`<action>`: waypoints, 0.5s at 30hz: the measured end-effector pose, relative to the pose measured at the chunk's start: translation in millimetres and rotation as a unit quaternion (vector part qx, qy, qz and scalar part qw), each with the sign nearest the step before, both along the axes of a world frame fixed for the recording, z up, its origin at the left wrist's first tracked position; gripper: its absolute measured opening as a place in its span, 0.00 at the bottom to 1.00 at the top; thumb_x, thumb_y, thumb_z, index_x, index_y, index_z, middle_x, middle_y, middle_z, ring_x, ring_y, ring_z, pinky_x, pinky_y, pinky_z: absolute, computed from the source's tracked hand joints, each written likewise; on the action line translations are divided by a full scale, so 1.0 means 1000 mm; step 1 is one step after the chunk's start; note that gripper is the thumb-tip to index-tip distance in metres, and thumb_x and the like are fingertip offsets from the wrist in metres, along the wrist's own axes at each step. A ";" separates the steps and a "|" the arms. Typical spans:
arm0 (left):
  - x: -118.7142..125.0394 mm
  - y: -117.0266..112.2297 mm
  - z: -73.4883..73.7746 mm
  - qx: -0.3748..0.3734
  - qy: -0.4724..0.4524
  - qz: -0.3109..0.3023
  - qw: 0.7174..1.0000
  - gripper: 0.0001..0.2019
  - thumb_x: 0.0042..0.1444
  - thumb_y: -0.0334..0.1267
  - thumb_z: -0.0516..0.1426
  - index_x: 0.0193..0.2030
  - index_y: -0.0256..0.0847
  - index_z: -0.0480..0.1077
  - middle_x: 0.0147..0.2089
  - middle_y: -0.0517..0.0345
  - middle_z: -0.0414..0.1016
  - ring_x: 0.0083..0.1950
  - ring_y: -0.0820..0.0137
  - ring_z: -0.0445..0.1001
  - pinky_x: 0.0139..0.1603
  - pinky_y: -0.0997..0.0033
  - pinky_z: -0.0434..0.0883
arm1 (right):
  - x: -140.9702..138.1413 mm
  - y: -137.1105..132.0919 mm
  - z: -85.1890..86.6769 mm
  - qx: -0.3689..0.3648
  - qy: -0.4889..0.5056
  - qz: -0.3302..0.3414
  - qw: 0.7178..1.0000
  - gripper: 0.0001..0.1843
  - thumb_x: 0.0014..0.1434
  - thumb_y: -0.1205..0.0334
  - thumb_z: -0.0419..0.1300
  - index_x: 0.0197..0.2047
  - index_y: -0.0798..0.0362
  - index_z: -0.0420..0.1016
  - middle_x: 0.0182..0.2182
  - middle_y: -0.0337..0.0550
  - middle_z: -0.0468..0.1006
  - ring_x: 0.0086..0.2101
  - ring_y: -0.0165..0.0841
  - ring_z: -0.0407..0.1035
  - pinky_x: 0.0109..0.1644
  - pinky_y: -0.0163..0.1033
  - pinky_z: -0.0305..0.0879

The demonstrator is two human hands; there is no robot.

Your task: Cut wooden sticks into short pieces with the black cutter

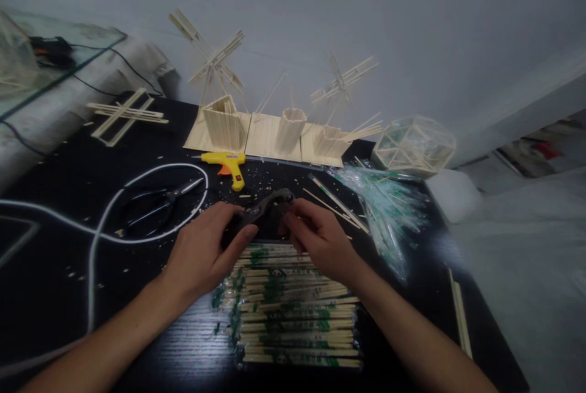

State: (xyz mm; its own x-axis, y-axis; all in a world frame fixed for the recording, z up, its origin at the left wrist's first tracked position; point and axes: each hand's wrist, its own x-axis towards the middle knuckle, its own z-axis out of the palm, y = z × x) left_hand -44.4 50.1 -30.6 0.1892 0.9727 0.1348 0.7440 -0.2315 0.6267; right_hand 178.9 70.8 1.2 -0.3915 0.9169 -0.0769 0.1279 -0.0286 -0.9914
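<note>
My left hand [208,252] is closed round the dark handles of a pair of cutting pliers [268,205], whose jaws point up and right. Beside the jaws my right hand [318,237] pinches something thin that I cannot make out. Both hands hover over the far end of a pile of wrapped bamboo chopsticks [293,313] with green print, lying on the black table [68,246].
A yellow glue gun [229,166] with a white cord [98,228] and black scissors [160,205] lie to the left. Stick windmill models [220,106] stand at the back on wooden bases. Empty green wrappers [382,204] and loose sticks [336,202] lie right, near a geodesic stick dome [414,146].
</note>
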 end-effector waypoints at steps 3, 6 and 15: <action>0.000 0.000 0.000 0.003 0.004 -0.007 1.000 0.25 0.67 0.60 0.46 0.47 0.41 0.72 0.43 0.49 0.79 0.44 0.58 0.76 0.45 0.60 0.70 | 0.000 0.001 0.002 0.020 -0.013 -0.008 1.000 0.13 0.68 0.56 0.58 0.32 0.51 0.72 0.23 0.34 0.66 0.21 0.26 0.56 0.24 0.34 0.52; 0.000 -0.001 0.000 0.002 0.004 -0.005 1.000 0.26 0.66 0.61 0.46 0.45 0.41 0.72 0.41 0.50 0.78 0.42 0.59 0.76 0.43 0.60 0.70 | 0.001 0.001 0.003 0.025 -0.017 -0.009 1.000 0.13 0.67 0.55 0.58 0.32 0.51 0.73 0.23 0.34 0.65 0.22 0.26 0.56 0.24 0.35 0.52; 0.003 -0.002 -0.001 0.004 0.017 -0.006 1.000 0.24 0.66 0.61 0.46 0.40 0.42 0.70 0.35 0.54 0.75 0.37 0.61 0.74 0.38 0.63 0.68 | -0.003 -0.002 -0.003 0.014 0.023 -0.061 0.998 0.08 0.61 0.56 0.65 0.38 0.51 0.74 0.27 0.37 0.75 0.25 0.28 0.64 0.28 0.35 0.61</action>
